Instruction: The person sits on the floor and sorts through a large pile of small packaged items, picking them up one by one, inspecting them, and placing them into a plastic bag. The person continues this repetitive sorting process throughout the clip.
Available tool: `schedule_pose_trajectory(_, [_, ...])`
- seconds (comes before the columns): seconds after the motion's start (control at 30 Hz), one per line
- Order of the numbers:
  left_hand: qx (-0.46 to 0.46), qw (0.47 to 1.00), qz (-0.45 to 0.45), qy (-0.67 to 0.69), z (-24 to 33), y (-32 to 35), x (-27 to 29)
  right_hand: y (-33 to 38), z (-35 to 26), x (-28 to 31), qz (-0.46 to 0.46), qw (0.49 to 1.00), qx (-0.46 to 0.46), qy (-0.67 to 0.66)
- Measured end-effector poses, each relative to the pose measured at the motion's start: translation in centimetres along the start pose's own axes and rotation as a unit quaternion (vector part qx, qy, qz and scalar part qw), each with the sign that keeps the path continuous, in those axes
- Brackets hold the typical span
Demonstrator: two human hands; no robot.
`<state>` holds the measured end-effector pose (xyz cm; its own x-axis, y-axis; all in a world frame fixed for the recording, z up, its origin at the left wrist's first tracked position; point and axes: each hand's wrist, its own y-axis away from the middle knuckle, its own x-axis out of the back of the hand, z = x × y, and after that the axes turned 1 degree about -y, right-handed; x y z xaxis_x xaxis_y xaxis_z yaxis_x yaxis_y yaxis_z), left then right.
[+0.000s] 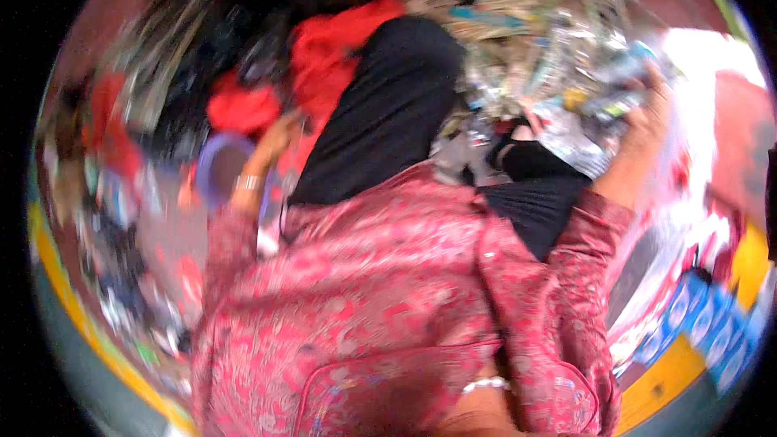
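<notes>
My left hand (pixel 279 137) is beside a purple tub (pixel 212 168), close to red cloth (pixel 336 53); motion smears its fingers. On the other side, my right hand (pixel 650 109) is bent round clear and dark plastic (pixel 611 103) with some blue at its upper end. Blur hides exactly what that piece is. In front of it spreads a large heap of crumpled wrappers and clear plastic scraps (pixel 542 48). My legs in black trousers (pixel 388 97) lie folded between the two hands.
More red cloth (pixel 243 109) and dark bags lie at the far left. Mixed litter (pixel 133 283) lines the left side, near a yellow painted edge (pixel 89 348). At the right are white sheeting (pixel 688 73) and a blue patterned packet (pixel 704 320).
</notes>
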<state>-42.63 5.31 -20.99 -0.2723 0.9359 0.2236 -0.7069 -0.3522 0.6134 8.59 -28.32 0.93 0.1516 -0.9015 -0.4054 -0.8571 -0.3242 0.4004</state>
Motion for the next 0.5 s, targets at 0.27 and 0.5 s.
schedule_pose_trajectory(0.27, [0.072, 0.994, 0.067, 0.048, 7.4, -3.5, 2.9, 0.4, 2.2, -5.0, -0.008, 0.986, 0.073, 0.152])
schedule_pose_trajectory(0.5, [-0.317, 0.943, 0.002, 0.1, 39.8, -3.4, -9.3, 2.2, 2.3, -4.9, -0.139, 0.989, 0.022, 0.035])
